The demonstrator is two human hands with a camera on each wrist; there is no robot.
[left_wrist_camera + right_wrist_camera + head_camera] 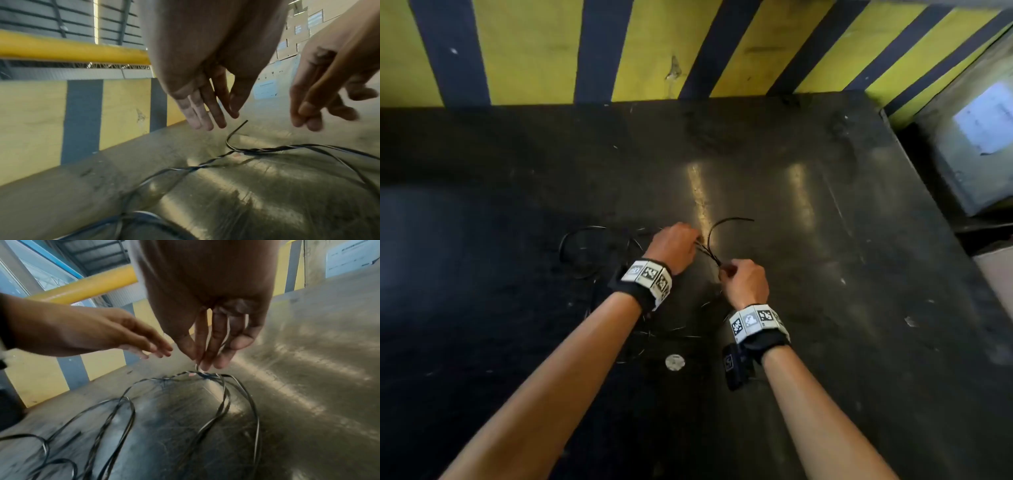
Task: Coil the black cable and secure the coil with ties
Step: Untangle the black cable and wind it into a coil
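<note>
- both hands sit close together over the dark table (825,308). my left hand (674,247) is on the left, fingers straight and loosely spread, hovering just above the black cable (267,149); from its wrist view the fingertips (202,125) look clear of the strand, so i read it as relaxed and holding nothing.
- my right hand (744,281) is just right of and nearer than the left. its fingers (207,353) come together and pinch a thin strand at the twisted part of the cable (205,375); a light strand runs up between them.
- between the two hands the cable is a short twisted stretch (710,255), its long axis running from far-left to near-right.
- one free end (729,221) arcs up from that stretch and curves away to the right on the far side; in the left wrist view that end (236,131) sticks up and points away from me.
- the rest of the cable lies in loose loops on the table: one round loop (582,251) to the left of my left wrist, other strands near and under my forearms. i cannot tell where the other end is.
- a small round pale disc (675,362) lies on the table between my forearms.
- a yellow and dark striped wall (544,51) stands along the far edge of the table, and a grey box (976,147) with a pale sheet on it is at the far right.
</note>
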